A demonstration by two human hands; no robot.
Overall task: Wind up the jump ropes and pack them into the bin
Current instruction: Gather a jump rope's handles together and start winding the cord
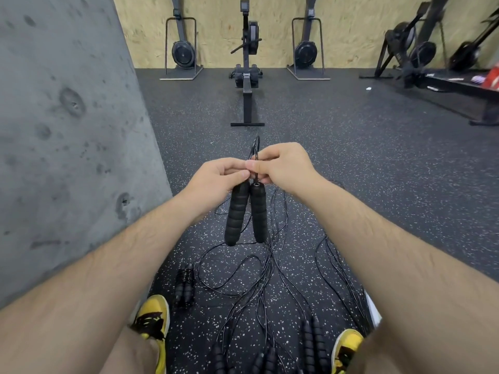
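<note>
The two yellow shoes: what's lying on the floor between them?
In the head view, between the left shoe and right shoe lie tangled black ropes and several black foam handles on the speckled floor.

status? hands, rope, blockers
Left hand grips both handles. Right hand pinches cord. Loose ropes tangled underfoot; bin unseen.

Floor (351, 163): black rubber matting, white speckle. Directly on it — a tangle of loose black jump ropes (270, 279) spread between the person's yellow shoes (151, 317), several foam handles (313, 338) at the near edge. One already wound rope bundle (184, 288) lies just beside the left shoe. Farther back — a rowing machine (247, 76) stands on the matting near the plywood wall.
</note>
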